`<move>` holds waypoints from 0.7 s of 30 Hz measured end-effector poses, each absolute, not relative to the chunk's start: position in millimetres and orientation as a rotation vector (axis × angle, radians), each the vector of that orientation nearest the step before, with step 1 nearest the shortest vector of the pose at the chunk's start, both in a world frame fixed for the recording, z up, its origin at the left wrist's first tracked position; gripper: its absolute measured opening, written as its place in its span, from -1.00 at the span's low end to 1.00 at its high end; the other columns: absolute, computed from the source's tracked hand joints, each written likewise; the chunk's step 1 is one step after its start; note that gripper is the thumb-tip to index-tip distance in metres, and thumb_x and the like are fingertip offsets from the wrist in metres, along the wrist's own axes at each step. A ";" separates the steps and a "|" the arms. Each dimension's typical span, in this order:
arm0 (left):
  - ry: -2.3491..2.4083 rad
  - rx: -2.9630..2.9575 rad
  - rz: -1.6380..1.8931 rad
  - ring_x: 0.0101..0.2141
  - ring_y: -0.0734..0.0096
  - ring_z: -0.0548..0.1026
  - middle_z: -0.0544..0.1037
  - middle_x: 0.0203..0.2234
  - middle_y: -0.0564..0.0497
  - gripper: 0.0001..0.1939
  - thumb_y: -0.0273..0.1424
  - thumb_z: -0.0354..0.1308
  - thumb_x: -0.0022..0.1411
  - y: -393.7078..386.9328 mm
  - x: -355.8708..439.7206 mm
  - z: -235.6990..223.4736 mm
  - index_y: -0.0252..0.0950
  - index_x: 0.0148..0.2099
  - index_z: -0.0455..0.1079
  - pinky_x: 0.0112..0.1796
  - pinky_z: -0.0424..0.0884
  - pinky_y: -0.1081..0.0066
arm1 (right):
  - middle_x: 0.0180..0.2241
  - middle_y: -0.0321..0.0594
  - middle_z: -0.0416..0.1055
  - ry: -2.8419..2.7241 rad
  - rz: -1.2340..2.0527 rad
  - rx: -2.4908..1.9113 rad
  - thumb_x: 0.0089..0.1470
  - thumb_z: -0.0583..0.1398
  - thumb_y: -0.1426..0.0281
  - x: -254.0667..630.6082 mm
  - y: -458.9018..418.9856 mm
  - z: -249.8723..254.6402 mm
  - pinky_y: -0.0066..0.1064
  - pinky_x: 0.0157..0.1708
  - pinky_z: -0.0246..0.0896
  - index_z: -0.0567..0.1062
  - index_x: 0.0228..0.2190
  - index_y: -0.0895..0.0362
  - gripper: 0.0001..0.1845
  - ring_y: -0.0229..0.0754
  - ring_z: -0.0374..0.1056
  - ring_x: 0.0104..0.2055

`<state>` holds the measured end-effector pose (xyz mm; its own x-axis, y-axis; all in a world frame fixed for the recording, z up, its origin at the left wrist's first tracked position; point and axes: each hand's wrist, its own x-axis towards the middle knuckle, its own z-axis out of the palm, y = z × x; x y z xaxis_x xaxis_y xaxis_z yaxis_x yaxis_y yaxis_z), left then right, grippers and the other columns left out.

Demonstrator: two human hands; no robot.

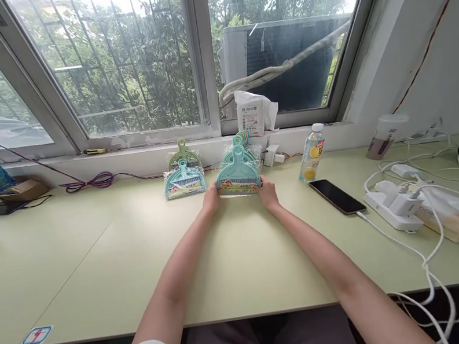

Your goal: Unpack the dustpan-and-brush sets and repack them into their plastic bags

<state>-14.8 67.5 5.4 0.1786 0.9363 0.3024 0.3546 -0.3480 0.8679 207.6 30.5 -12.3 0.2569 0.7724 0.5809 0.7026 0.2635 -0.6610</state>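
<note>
A teal mini dustpan-and-brush set (237,172) in clear wrap stands upright at the back of the table, at the front of a row of similar sets (242,139). My left hand (211,198) grips its lower left edge, and my right hand (267,194) grips the lower right edge. The fingers behind it are hidden. Just to the left stands a light blue dustpan-and-brush set (184,180), with an olive green one (183,151) behind it. Neither of those is touched by a hand.
Right of my hands are a drink bottle (312,152), a black phone (338,196), a power strip (394,212) with loose white cables and a tissue pack (457,216). A white package (251,114) sits on the sill. Bundled cable (93,182) and a cardboard box (30,188) lie left.
</note>
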 end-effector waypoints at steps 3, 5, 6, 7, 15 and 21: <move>1.372 2.009 1.183 0.11 -0.02 0.23 0.40 -0.04 -0.24 -0.62 -0.56 0.05 0.14 88.9 -5.3 14.7 -0.32 0.03 0.33 0.11 0.10 0.05 | -0.16 0.03 0.40 -1.429 0.033 -1.499 0.11 0.09 0.34 209.1 54.4 -12.3 -0.19 -0.12 0.21 0.40 -0.21 0.17 -0.77 0.02 0.31 -0.12; 1.506 2.084 1.247 0.14 -0.02 0.18 0.33 0.02 -0.27 -0.53 -0.59 0.03 0.14 96.5 2.0 19.5 -0.34 0.13 0.26 0.12 0.08 0.04 | -0.14 0.04 0.38 -1.439 0.022 -1.507 0.09 0.10 0.37 210.0 68.8 -11.7 -0.18 -0.10 0.21 0.39 -0.19 0.18 -0.77 0.03 0.30 -0.10; 1.580 2.123 1.288 0.14 -0.03 0.17 0.30 0.06 -0.29 -0.48 -0.59 0.01 0.15 98.3 5.2 20.9 -0.34 0.18 0.20 0.11 0.10 0.04 | -0.14 0.05 0.37 -1.449 0.023 -1.508 0.08 0.11 0.39 210.2 75.3 -11.1 -0.17 -0.08 0.20 0.39 -0.19 0.18 -0.77 0.04 0.30 -0.09; 1.634 2.162 1.320 0.14 -0.03 0.17 0.27 0.08 -0.31 -0.45 -0.59 -0.01 0.17 99.1 7.9 21.4 -0.35 0.23 0.14 0.09 0.13 0.04 | -0.14 0.05 0.36 -1.452 0.029 -1.511 0.06 0.13 0.40 210.2 81.3 -10.4 -0.16 -0.07 0.20 0.38 -0.19 0.18 -0.77 0.05 0.30 -0.09; 1.425 2.632 0.700 0.23 -0.01 0.10 0.17 0.23 -0.29 -0.52 -0.45 -0.06 0.25 97.2 22.8 -0.2 -0.34 0.22 0.19 0.15 0.06 -0.03 | -0.11 0.08 0.30 -1.193 0.025 -1.590 -0.01 0.21 0.39 204.0 101.0 -13.4 -0.13 -0.10 0.23 0.32 -0.16 0.18 -0.66 0.09 0.34 -0.12; 1.568 2.593 0.373 0.34 0.07 -0.25 -0.25 0.37 -0.16 -0.34 -0.17 -0.22 0.33 103.1 45.1 -8.4 -0.34 0.38 -0.14 0.22 -0.20 -0.15 | -0.08 0.09 0.30 -1.234 -0.101 -1.839 0.09 0.17 0.29 201.2 97.7 -12.8 -0.16 -0.12 0.22 0.28 -0.13 0.16 -0.67 0.13 0.25 0.01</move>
<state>45.1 103.1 -8.4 0.4436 0.8815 0.1617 0.8599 -0.4694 0.2003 201.2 97.7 -12.8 0.5001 0.7032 0.5054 0.7763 -0.1053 -0.6215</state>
